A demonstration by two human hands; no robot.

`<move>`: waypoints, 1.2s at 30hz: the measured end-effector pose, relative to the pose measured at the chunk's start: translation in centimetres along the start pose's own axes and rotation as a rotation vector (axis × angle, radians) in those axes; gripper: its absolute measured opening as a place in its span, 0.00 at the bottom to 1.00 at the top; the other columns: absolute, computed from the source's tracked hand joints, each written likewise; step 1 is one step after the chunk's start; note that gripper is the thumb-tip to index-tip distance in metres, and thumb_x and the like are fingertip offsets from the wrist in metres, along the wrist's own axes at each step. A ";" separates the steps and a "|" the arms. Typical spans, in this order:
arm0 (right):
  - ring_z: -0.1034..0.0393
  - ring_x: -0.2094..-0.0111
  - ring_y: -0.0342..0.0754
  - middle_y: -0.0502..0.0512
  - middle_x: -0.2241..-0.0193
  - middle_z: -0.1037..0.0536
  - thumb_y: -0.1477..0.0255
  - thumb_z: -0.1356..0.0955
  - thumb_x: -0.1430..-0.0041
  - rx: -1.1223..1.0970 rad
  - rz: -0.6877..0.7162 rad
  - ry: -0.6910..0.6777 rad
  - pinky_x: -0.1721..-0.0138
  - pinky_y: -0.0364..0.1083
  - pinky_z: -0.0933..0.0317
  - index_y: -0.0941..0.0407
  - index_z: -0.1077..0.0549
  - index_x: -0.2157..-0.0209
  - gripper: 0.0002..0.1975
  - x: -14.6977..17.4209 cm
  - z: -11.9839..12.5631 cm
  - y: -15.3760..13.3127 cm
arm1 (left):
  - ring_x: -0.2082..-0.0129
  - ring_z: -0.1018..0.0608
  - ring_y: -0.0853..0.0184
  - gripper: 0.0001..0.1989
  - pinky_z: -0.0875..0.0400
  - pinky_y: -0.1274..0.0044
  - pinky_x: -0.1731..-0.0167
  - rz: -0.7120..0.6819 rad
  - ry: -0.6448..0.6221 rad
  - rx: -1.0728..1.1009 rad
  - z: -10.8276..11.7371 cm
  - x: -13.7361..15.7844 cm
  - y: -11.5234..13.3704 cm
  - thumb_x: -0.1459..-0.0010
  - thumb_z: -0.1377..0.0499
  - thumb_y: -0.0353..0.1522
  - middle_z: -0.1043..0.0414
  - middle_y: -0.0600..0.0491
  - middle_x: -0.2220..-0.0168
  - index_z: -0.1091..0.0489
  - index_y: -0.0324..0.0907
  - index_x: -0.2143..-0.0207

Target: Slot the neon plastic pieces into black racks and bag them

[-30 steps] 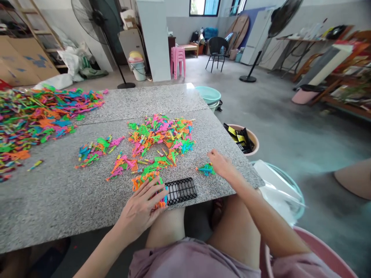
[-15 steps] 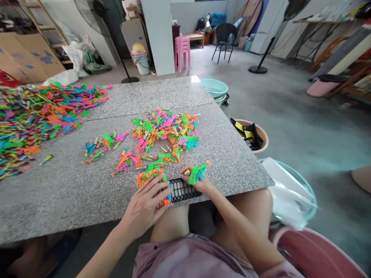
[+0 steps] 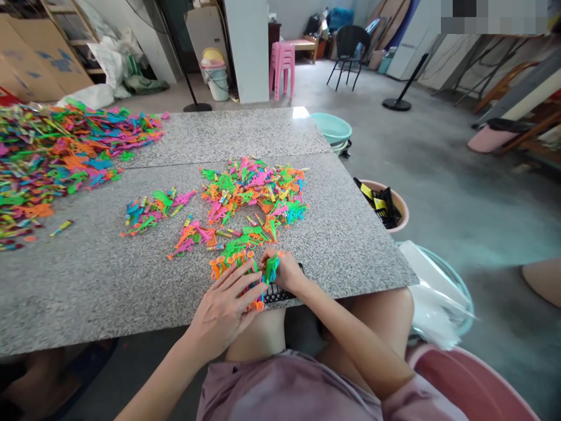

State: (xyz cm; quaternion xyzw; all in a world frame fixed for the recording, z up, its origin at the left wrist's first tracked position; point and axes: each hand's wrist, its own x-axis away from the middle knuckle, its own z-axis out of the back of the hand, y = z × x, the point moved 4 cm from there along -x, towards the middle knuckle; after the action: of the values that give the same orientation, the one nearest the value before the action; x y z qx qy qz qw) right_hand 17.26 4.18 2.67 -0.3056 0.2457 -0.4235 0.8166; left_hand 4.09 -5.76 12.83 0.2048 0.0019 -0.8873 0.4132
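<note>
Two bare hands meet over a black plastic lattice tray (image 3: 280, 292) that lies along the near edge of the speckled grey stone table (image 3: 342, 245). The left hand (image 3: 228, 298) lies palm down across the tray's left end, its fingers stretched out and slightly apart, resting on a packed row of bright orange, green and pink gun-shaped plastic pieces (image 3: 219, 269) rather than pinching any one of them. The right hand (image 3: 287, 272) is curled above the tray's middle, thumb and fingers closed on a small bundle of green and blue plastic pieces (image 3: 272, 269) beside the left fingertips; how many it has is too small to tell. Its forearm slants in from the tray's right, while the left forearm comes from the near left.

To seat the bundle well, I would keep light, even pressure on the packed row, line the new pieces up with their neighbours, and lower them straight against the row's right side. Pushing sideways could probably tip the row or make the tray slide.
</note>
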 end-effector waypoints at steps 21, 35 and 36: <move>0.27 0.67 0.48 0.54 0.69 0.22 0.77 0.31 0.50 0.110 0.076 -0.110 0.65 0.43 0.37 0.57 0.28 0.67 0.06 0.1 -0.8 -1.1 | 0.39 0.33 0.56 0.13 0.36 0.62 0.39 -0.003 -0.009 -0.018 -0.1 0.0 -0.1 0.37 0.43 0.32 0.26 0.48 0.47 0.28 0.42 0.51; 0.32 0.50 0.52 0.63 0.51 0.28 0.83 0.38 0.39 0.564 0.100 -0.128 0.56 0.48 0.33 0.59 0.28 0.53 0.15 -3.0 3.4 0.7 | 0.38 0.34 0.58 0.13 0.37 0.64 0.39 -0.050 -0.121 -0.008 0.1 -0.7 -0.1 0.37 0.45 0.31 0.27 0.48 0.47 0.28 0.41 0.51; 0.32 0.51 0.52 0.64 0.53 0.27 0.83 0.38 0.39 0.618 0.095 -0.153 0.57 0.48 0.32 0.60 0.28 0.55 0.14 -2.3 3.0 0.6 | 0.38 0.33 0.59 0.13 0.37 0.65 0.38 -0.049 -0.117 0.001 0.2 -0.6 -0.2 0.37 0.45 0.31 0.27 0.48 0.47 0.28 0.41 0.51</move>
State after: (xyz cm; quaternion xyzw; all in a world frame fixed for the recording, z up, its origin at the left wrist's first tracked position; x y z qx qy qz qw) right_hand 18.37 7.26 4.72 -0.0623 0.0572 -0.4154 0.9057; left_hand 4.20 -5.24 13.16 0.1527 -0.0175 -0.9077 0.3906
